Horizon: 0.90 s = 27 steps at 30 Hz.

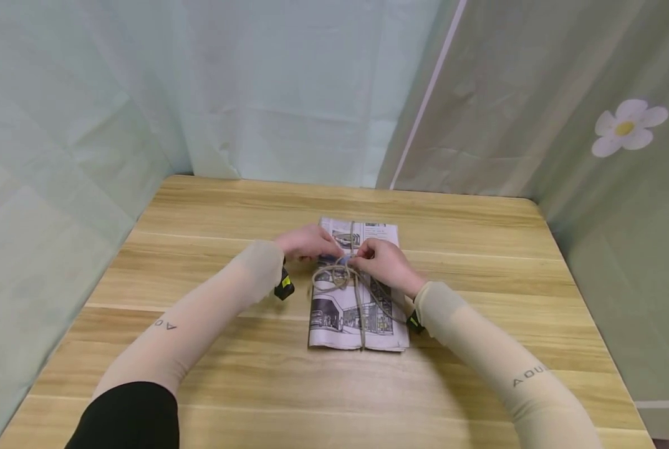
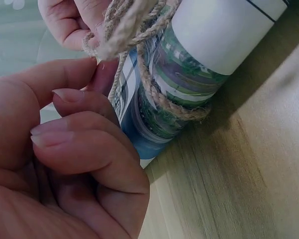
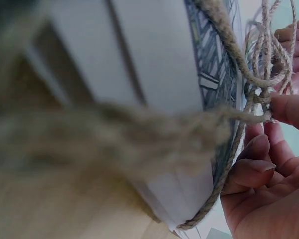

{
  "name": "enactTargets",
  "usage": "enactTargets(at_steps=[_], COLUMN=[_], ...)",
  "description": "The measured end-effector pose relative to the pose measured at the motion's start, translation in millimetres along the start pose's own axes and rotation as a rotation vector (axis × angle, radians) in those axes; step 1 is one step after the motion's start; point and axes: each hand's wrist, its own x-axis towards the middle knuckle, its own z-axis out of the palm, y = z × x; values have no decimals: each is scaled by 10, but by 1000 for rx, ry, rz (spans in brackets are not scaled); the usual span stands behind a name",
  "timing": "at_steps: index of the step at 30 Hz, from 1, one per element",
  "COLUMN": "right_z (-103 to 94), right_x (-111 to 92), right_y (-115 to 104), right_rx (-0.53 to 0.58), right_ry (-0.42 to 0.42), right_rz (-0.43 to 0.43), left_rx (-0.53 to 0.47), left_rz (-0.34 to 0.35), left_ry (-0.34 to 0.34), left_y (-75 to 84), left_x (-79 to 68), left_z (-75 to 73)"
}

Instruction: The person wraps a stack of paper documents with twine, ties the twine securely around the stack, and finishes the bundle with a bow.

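A folded newspaper bundle lies on the table, bound lengthwise and crosswise with brown twine. Loops and a knot of the twine gather on its top face, near the middle. My left hand reaches in from the left and pinches twine beside the knot, thumb against forefinger. From the other side my right hand pinches a strand of twine between thumb and forefinger, close to the knot. In the left wrist view, the other fingers of the left hand are curled in. The fingertips partly hide the knot.
The wooden table extends around the bundle on all sides. Pale curtains hang behind and at both sides of it, one with a white flower print. Dark wrist cameras sit under the sleeve cuffs.
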Motion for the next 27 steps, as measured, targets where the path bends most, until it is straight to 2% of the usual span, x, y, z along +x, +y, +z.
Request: enactTargets(at_steps=[6, 12, 18, 22, 27], right_z=[12, 28, 11, -34, -67], right_x=[5, 12, -21, -69, -91], right_y=[14, 18, 7, -2, 28], right_rx=[-22, -37, -10, 30, 32], right_ry=[26, 39, 38, 41, 32], right_rz=[-4, -9, 9, 11, -25], left_rx=[24, 4, 54, 2, -52], left_rz=[8, 7, 32, 60, 77], left_ry=[-20, -18, 33, 67, 117], left_y=[31, 49, 57, 50, 7], left_x=[3, 4, 10, -1, -6], left_z=[0, 27, 90, 127, 134])
